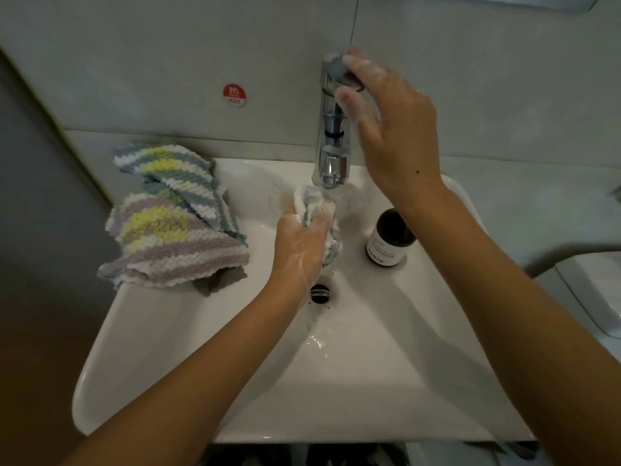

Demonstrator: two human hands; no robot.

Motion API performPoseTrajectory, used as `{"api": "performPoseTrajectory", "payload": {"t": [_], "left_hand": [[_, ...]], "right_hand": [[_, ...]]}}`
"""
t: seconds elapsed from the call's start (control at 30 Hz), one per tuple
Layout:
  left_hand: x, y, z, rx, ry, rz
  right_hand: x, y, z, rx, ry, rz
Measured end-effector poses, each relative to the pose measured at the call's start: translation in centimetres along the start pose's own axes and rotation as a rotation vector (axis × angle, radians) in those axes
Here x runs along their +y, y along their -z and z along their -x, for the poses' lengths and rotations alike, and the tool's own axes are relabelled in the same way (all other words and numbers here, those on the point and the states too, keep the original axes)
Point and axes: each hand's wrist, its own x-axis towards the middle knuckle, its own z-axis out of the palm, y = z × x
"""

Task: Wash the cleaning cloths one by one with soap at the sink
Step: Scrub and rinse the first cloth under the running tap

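Sink (141, 364) front rim nearest; both forearms cross it. Wet cloth (317, 210) bunched over basin centre, just below faucet (331, 129) spout, gripped in soapy left hand (299, 247), fingers curled round it. Drain (319, 293) at 6 o'clock of that hand. Dark soap bottle (386, 240) at 3 o'clock of cloth, upright on sink ledge. Striped cloth pile (168, 216) at 9 o'clock, draped over rim. Right hand (393, 119), lathered, fingers curled on faucet handle at 12 o'clock. Red sticker (234, 94) on wall.
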Motion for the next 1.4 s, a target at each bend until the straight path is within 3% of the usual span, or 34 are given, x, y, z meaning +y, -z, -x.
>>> {"api": "performPoseTrajectory", "payload": {"t": [0.4, 1.03, 1.1, 1.23, 1.3, 1.4], "left_hand": [[-0.6, -0.2, -0.7, -0.053, -0.007, 0.035], [-0.8, -0.3, -1.1, -0.111, 0.043, 0.122], [-1.0, -0.2, -1.2, -0.096, 0.027, 0.059], [-1.2, 0.0, -1.7, -0.004, -0.070, -0.285], [-1.2, -0.1, -1.5, -0.039, -0.105, -0.277], [-1.0, -0.3, -0.5, -0.076, -0.012, -0.127]], "right_hand": [[0.5, -0.7, -0.5, 0.098, 0.074, 0.007], [0.2, -0.6, -2.3, 0.119, 0.005, -0.081], [0.2, -0.6, -2.7, 0.112, -0.016, -0.080], [0.0, -0.6, -2.9, 0.102, -0.034, -0.096], [0.0, -0.4, -2.7, 0.108, -0.039, -0.111], [-0.1, -0.2, -2.5, 0.103, -0.066, -0.106]]}}
